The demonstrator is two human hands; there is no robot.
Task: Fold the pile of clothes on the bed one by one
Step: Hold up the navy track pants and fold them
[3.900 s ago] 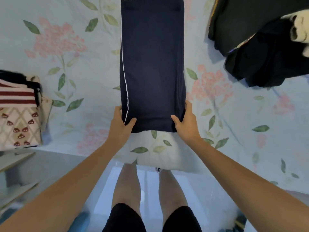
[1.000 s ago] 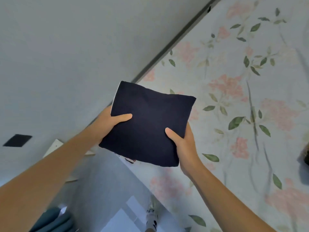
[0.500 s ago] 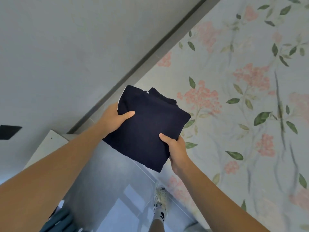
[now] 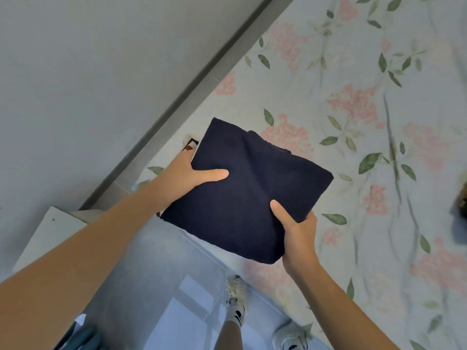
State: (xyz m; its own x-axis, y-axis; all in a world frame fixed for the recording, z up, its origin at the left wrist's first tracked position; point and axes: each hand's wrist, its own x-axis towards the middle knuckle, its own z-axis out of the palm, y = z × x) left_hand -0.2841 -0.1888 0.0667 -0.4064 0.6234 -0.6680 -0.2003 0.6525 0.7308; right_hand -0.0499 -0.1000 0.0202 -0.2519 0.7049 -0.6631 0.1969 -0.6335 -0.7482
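Floral bedsheet (image 4: 353,72), wall far left. Left hand (image 4: 184,178) and right hand (image 4: 298,228) each grip the folded navy garment (image 4: 247,193), thumbs on top. Lower level; release together.

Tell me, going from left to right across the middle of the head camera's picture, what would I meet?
Grey wall → left hand → folded navy garment → right hand → floral bedsheet → a blurred dark thing at the right edge.

no readable text, labels, numbers — none
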